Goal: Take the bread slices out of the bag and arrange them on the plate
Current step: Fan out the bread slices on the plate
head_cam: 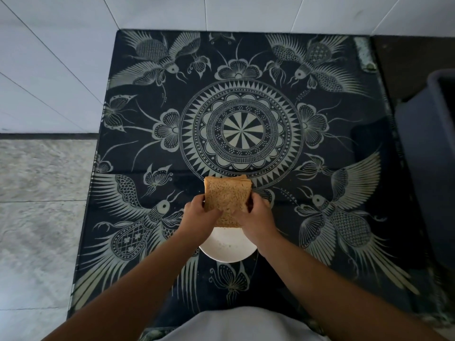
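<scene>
Dim, flat light; brightest on the white wall tiles (61, 57) behind the counter (344, 134). Wide-angle bending at frame edges. Faint sheen on counter's right side. Focus sharp centrally.

A dark square table top (246, 134) printed with pale birds, butterflies and a central mandala fills the middle of the frame. White tiled wall (61, 57) runs across the top and upper left, with grey mottled stone floor (41, 205) at lower left. A dark grey plastic bin (428, 148) stands at the right edge, and the light is dim.
</scene>
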`<state>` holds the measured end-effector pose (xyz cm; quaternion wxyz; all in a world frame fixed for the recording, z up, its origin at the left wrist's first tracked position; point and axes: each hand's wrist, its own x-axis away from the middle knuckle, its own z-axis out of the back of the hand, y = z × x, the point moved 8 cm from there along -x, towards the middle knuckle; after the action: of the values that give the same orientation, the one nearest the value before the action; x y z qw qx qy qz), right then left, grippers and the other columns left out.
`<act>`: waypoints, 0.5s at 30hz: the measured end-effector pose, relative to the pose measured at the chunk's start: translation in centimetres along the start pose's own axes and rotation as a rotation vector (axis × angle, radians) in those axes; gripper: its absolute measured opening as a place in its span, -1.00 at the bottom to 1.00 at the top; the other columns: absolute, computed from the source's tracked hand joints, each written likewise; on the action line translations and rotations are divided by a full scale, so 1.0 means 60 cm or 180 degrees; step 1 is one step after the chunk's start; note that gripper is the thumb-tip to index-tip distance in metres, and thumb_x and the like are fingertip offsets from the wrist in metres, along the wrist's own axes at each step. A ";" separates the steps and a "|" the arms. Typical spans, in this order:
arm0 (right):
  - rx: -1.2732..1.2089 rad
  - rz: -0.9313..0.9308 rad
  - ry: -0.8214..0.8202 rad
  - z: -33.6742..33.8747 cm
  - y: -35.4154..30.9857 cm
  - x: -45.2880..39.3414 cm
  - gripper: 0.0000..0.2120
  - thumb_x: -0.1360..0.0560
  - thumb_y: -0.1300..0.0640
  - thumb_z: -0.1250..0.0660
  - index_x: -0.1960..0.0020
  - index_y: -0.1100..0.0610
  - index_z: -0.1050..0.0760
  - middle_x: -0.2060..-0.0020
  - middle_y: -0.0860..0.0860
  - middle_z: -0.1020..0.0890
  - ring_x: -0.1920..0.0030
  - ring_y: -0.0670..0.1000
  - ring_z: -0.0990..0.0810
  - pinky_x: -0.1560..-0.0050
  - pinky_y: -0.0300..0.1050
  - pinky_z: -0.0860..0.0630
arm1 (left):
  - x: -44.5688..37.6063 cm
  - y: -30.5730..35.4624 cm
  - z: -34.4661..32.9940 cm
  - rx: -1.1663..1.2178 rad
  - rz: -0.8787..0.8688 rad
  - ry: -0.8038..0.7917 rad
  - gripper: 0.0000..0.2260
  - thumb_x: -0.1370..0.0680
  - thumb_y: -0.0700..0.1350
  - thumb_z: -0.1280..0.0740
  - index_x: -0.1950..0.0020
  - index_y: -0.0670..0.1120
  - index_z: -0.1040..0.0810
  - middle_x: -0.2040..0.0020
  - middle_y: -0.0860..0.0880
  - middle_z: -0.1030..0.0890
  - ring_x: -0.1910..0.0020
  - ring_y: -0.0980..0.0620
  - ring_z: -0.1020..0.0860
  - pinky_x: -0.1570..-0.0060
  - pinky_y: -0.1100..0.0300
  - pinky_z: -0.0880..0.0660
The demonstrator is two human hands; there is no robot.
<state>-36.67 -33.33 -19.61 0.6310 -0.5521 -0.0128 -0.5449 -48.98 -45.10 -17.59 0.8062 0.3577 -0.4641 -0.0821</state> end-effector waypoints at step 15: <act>0.0021 0.0226 0.0013 -0.003 0.027 0.044 -0.41 -0.41 -0.02 -0.46 -0.39 -0.02 -0.36 -0.13 -0.01 -0.35 -0.11 -0.01 -0.46 -0.06 -0.08 -0.43 | 0.051 -0.048 -0.015 0.0265 0.0025 -0.0076 -0.53 -0.48 -0.17 -0.36 -0.39 -0.10 -0.42 -0.19 -0.13 -0.56 -0.10 -0.08 -0.58 -0.11 -0.05 -0.56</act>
<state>-34.56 -35.58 -19.16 0.6517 -0.5490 0.0062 -0.5232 -45.97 -48.17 -17.66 0.7853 0.3882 -0.4781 -0.0638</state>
